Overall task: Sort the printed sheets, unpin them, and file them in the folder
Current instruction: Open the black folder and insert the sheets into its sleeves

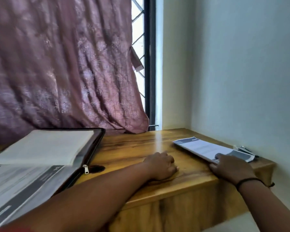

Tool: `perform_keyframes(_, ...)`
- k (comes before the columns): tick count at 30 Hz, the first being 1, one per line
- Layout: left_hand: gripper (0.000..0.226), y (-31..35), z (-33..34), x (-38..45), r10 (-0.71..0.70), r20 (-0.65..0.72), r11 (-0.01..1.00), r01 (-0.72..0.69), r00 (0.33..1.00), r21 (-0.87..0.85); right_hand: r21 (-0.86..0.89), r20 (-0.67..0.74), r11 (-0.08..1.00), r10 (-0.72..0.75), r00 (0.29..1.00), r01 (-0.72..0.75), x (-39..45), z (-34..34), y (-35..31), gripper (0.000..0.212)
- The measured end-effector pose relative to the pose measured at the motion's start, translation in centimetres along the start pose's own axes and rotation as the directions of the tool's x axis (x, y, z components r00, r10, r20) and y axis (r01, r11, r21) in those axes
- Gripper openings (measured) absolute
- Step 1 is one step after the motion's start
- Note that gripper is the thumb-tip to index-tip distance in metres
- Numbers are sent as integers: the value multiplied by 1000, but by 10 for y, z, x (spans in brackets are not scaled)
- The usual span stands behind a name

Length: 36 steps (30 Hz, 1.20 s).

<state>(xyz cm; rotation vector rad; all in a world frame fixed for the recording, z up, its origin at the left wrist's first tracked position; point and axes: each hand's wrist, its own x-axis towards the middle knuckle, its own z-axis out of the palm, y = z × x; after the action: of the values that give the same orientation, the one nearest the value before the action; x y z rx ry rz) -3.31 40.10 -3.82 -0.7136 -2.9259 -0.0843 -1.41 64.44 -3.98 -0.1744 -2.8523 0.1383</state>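
Printed sheets (206,149) lie far right on the surface (132,148); right hand (231,166) fingers press them flat, likely to steady them. Left hand (161,165) rests loosely curled, holding nothing, beside the open folder (90,148).

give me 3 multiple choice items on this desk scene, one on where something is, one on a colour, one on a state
1. Where does the stack of printed sheets under the right hand lie?
A. inside the folder
B. on the wooden table near the wall corner
C. on the floor

2. What colour is the curtain?
A. green
B. white
C. dusty purple

3. What state is the zip folder in?
A. open, with sheets inside
B. zipped shut
C. standing upright

Key: 1 B, the stack lies flat on the wooden table by the corner. 2 C, the fabric is mauve throughout. 3 A, its cover lies spread and pages show. The left hand rests between them.
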Motion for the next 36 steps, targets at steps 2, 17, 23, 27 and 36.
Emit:
perform_keyframes(2, 53, -5, 5, 4, -2, -31, 999, 1, 1000, -42, -145, -22, 985, -101, 995, 97, 1, -5, 4, 34)
perform_keyframes(17, 29, -98, -54, -49, -467, 293, 169, 410, 834, -896, 263, -113, 756, -593, 797, 600, -107, -35, -192, 72)
perform_keyframes(23, 41, -159, -103, -146, -339, 180, -26, 182, 924, -983, 553, -127, 824, -60, 990, 121, -54, -38, -191, 101)
perform_keyframes(27, 42, -188, -106, -202, -337, 145, -54, 134, 930, -989, 911, 403, 130, -468, 786, -390, -63, -28, -215, 54)
perform_keyframes(36, 76, -203, -88, -329, -347, 85, 798, 342, 934, -496, 824, 391, -356, -203, 898, -440, -59, 5, -251, 19)
